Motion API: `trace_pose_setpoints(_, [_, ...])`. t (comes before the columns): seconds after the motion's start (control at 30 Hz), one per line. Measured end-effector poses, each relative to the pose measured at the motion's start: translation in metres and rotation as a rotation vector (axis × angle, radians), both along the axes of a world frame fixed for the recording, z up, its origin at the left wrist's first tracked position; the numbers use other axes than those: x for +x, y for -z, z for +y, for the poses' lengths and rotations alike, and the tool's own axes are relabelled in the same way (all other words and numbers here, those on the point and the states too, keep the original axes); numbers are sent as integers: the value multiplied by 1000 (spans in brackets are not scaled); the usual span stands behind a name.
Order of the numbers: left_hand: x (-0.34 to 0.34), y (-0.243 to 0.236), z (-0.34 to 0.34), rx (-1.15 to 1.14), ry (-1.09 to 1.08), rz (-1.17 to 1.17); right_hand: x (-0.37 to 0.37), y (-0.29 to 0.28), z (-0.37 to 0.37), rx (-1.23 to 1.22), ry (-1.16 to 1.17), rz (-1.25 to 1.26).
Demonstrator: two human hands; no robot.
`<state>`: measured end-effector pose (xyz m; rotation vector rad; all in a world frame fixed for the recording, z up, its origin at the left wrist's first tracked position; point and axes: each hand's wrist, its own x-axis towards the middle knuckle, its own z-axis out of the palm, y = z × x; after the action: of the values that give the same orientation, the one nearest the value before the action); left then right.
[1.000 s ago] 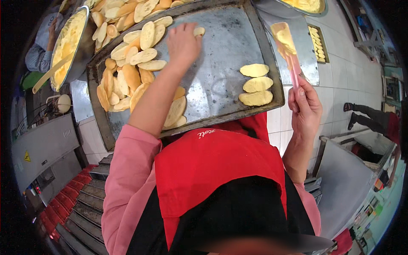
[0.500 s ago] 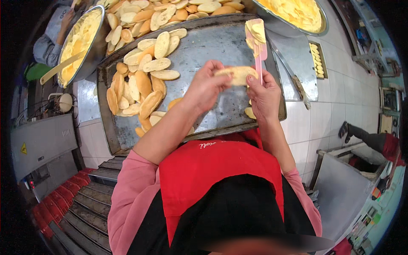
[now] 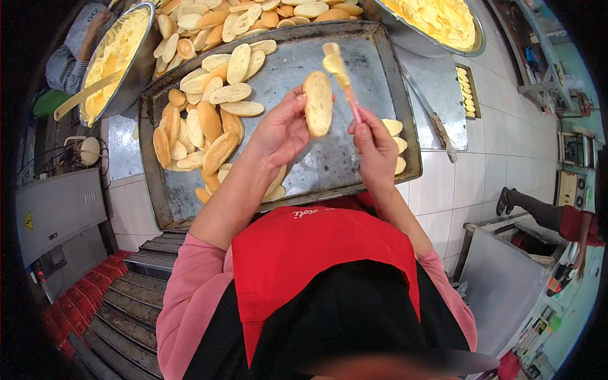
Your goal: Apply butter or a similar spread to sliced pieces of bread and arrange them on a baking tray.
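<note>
An oval bread half stands lengthwise in my left hand, its pale cut face showing. My fingers and thumb grip it along its left edge. Just right of it, my right hand is closed round the handle of a pink spatula. Yellow cream clings to the spatula's blade, seen edge-on and somewhat blurred. Both hands are above a worn metal baking tray. Many bread halves lie heaped on the tray's left side. Several cream-covered pieces sit in a row along its right edge.
More bread halves pile up beyond the tray. Metal bowls of yellow cream flank it, one at left with a wooden spatula, one at right. A long knife lies right. People show at far left and right.
My hands have drawn apart. The bread half has turned from crosswise to lengthwise and is now in my left hand alone. The spatula has tilted leftward, its blade turning edge-on.
</note>
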<state>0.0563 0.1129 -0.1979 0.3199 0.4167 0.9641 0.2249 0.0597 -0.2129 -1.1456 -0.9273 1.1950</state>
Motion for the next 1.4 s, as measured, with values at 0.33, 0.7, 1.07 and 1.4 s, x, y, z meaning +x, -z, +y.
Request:
trace_pose_setpoints(0.33, [-15,9,7,23,-148,-81,47,-32,-15,473,-48,-990])
trace_pose_setpoints(0.7, [-15,-9,5,262,-110,365,24,-39,-1,286,-22,-707])
trace_pose_setpoints(1.07, [-28,-17,14,498,-379,370,53,-33,-27,-272,-260,-47])
trace_pose_setpoints(1.4, [-39,-18,16,548,-502,385,39,-38,0,417,-272,-869])
